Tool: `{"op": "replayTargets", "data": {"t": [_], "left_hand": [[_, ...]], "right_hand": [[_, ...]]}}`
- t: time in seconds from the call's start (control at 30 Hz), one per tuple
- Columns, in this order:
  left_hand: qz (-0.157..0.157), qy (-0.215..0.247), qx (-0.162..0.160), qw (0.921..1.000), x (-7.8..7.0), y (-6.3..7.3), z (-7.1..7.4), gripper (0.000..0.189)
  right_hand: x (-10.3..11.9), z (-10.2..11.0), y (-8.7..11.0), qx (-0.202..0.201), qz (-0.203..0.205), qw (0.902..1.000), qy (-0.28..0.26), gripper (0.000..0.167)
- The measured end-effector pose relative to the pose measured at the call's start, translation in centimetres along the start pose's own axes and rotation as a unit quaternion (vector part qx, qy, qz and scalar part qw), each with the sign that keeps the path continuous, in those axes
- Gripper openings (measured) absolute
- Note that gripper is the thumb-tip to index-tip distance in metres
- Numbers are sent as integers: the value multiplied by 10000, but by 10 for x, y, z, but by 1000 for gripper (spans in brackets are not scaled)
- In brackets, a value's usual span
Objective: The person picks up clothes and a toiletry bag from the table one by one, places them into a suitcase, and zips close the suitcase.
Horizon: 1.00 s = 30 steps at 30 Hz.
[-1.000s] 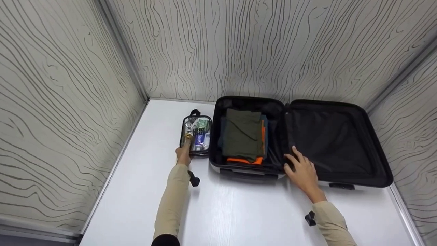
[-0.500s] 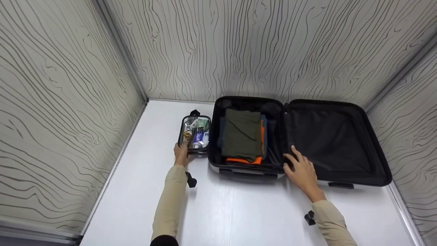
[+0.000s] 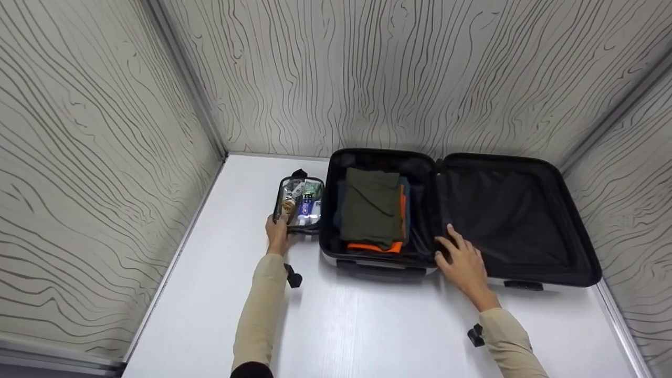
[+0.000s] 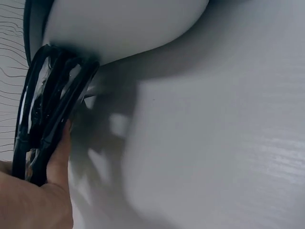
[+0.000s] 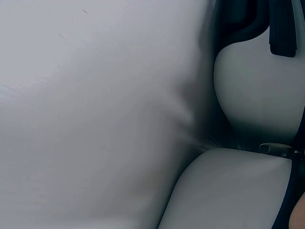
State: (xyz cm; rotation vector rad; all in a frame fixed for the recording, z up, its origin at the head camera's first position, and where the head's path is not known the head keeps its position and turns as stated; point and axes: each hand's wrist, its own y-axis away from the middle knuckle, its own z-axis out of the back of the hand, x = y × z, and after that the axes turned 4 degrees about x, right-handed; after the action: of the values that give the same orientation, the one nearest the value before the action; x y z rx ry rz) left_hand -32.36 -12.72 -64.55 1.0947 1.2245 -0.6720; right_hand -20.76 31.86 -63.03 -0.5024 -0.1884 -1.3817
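In the head view my left hand (image 3: 276, 234) grips the near left corner of a clear toiletry bag (image 3: 300, 205) with black trim. Tubes and small bottles show through it. The left wrist view has this toiletry bag (image 4: 52, 105) edge-on between thumb and fingers, off the table, close to the suitcase's pale shell (image 4: 128, 28). My right hand (image 3: 464, 265) rests with spread fingers on the near rim by the hinge of the spread black-lined suitcase (image 3: 520, 220). Only a sliver of this hand (image 5: 298, 214) enters the right wrist view.
Folded clothes (image 3: 370, 207), dark green on top with orange and blue beneath, lie in the suitcase's left half. The suitcase stands on a white table (image 3: 357, 325) near the wood-patterned back wall (image 3: 341, 79). A carry handle (image 3: 380, 269) projects from its front.
My left hand has shifted slightly left and away from me while holding the toiletry bag, whose tilt has changed a little. The right hand and the clothes stay where they were.
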Motion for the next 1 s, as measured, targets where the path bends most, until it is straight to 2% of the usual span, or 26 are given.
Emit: {"op": "replayTargets", "data": {"t": [0.17, 0.47, 0.63, 1.0], "left_hand": [[321, 326, 177, 9988, -4, 4, 2, 22], [383, 972, 81, 9945, -15, 1, 5, 25], [240, 1198, 132, 9924, -31, 3, 5, 27], [-91, 1214, 75, 9925, -62, 3, 2, 37]], "right_hand": [[1, 0, 0, -54, 17, 10000, 7, 40], [1, -1, 0, -34, 9, 10000, 25, 40], [0, 0, -1, 13, -22, 10000, 1, 41], [1, 1, 0, 20, -28, 10000, 2, 41]]}}
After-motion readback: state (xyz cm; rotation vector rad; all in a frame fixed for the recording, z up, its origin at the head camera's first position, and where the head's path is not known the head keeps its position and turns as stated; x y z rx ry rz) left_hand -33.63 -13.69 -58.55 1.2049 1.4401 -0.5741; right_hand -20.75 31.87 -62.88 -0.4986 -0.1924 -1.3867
